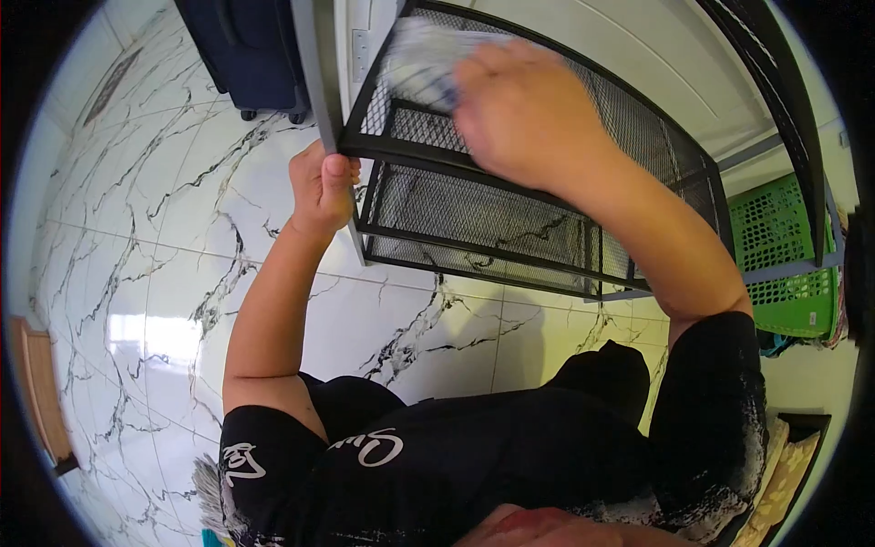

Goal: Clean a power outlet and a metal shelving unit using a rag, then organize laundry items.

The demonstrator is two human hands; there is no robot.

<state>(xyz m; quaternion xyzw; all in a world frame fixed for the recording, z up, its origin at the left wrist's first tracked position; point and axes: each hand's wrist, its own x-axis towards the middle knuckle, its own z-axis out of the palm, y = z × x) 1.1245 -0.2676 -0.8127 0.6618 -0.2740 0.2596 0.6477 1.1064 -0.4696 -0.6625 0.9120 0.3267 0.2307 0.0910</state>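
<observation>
Before me stands a rack with black metal mesh shelves (pixel 472 212) in tiers, its front rail (pixel 410 150) running between my hands. My left hand (pixel 325 188) grips the grey upright post (pixel 321 75) at the rack's left front corner, thumb toward me. My right hand (pixel 526 116) is over the top mesh shelf, blurred by motion. Under its fingers is a whitish cloth (pixel 424 65), also blurred, bunched toward the shelf's left side. The right hand and forearm hide part of the top shelf.
A dark suitcase (pixel 253 55) on casters stands beyond the post. A green perforated plastic basket (pixel 786 253) sits at right, below a black curved strip (pixel 786 102). A white panelled door (pixel 656 55) is behind the rack. Mop strands (pixel 205 478) lie at lower left on the marbled tile floor (pixel 273 328).
</observation>
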